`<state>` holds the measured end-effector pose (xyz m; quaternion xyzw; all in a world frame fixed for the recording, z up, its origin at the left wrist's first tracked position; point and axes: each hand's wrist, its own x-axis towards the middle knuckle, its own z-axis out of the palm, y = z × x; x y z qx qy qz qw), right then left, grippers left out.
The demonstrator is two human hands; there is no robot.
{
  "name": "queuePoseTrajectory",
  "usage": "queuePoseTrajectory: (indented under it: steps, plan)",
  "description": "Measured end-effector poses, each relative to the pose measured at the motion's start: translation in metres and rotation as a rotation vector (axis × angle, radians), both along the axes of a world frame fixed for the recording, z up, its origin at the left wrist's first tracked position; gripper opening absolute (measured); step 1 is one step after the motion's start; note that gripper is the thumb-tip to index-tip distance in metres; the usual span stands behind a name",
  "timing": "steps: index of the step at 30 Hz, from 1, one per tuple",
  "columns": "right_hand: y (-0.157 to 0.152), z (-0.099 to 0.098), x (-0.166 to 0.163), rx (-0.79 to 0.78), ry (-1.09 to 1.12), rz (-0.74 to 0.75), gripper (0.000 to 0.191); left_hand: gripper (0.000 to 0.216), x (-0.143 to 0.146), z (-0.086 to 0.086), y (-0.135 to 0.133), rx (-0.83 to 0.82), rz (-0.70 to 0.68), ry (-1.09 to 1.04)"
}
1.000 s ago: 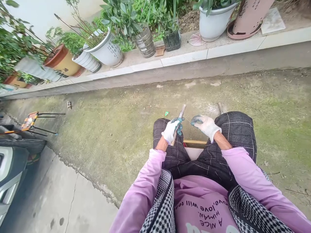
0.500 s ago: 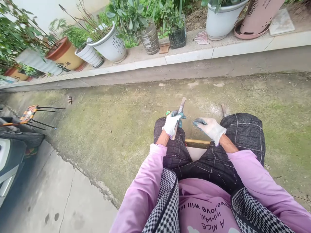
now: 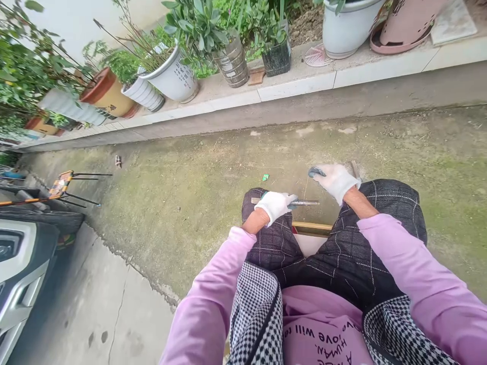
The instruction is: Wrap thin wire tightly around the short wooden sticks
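Gripping a metal rod (image 3: pixel 304 203), left hand (image 3: pixel 277 205) gloved

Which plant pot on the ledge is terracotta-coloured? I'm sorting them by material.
The orange-brown pot at the left, between the ribbed white pot and a pale ribbed pot lying tilted.

Left grip (image 3: pixel 277 205) clenched; right grip (image 3: pixel 335 180) pinching, raised.

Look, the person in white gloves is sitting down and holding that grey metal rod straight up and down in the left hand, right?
Not quite. In the head view the left hand grips the grey metal rod lying sideways, about level, not upright. The rest is right: white gloves, sitting down.
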<state>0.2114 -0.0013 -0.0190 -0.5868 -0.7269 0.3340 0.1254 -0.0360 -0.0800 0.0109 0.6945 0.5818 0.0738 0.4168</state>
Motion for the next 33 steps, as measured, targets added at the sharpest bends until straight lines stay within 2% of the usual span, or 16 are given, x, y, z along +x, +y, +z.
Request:
queuePoseTrajectory:
  steps: [3,6,9,11,14,16,18,23,25,28,33]
  plan:
    - [0.011,-0.01,-0.004,-0.067,0.022,-0.029,0.024,0.024,-0.002,0.006,0.001,0.063,-0.059,0.06]
    - [0.012,-0.011,-0.013,-0.119,0.073,-0.02,0.023,0.019,-0.011,0.015,0.017,0.128,0.073,0.088]
    - [-0.002,-0.008,-0.028,-0.174,0.153,0.044,0.023,0.015,-0.017,0.019,0.037,0.179,0.228,0.107]
    - [-0.015,-0.005,-0.036,-0.213,0.222,0.108,0.024,0.021,-0.016,0.018,0.048,0.171,0.235,0.234]
    - [-0.03,-0.003,-0.039,-0.267,0.31,0.169,0.029,0.031,-0.01,0.012,0.056,0.127,0.011,0.614]
    - [-0.031,-0.003,-0.034,-0.288,0.341,0.159,0.034,0.034,-0.006,0.008,0.055,0.115,-0.163,0.752]
    - [-0.025,-0.003,-0.026,-0.29,0.353,0.116,0.036,0.033,-0.003,0.007,0.051,0.112,-0.262,0.76]
    - [0.0,-0.009,-0.014,-0.24,0.3,-0.003,0.023,0.031,-0.003,0.013,0.038,0.123,-0.537,0.73]
    - [0.006,-0.011,-0.016,-0.248,0.277,-0.019,0.022,0.033,-0.006,0.017,0.031,0.16,-0.595,0.712]
    - [0.009,-0.012,-0.021,-0.265,0.264,-0.033,0.021,0.034,-0.011,0.022,0.026,0.219,-0.463,0.634]
    - [-0.008,-0.008,-0.035,-0.306,0.312,-0.005,0.026,0.036,-0.017,0.027,0.041,0.21,-0.039,0.568]
